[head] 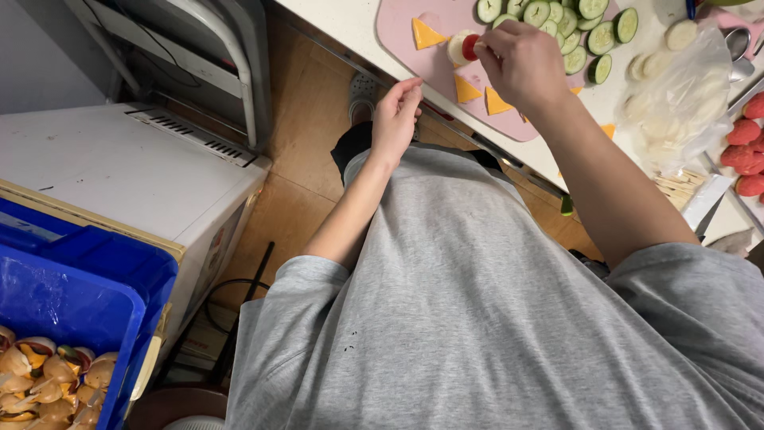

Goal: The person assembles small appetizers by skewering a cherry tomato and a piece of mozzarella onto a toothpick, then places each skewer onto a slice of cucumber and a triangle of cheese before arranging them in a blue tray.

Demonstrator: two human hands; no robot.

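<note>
The right hand hides what its fingers pinch; the bag blurs its slices (pale, round); the crate is cut off.

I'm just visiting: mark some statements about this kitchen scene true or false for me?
1. The right hand pinches a small stack with a red slice over the pink cutting board. True.
2. The left hand holds a knife. False: it holds nothing visible.
3. Cucumber slices lie on the board. True.
4. The cheese triangles are green. False: they are orange-yellow.
5. The crate at lower left is red. False: it is blue.
</note>
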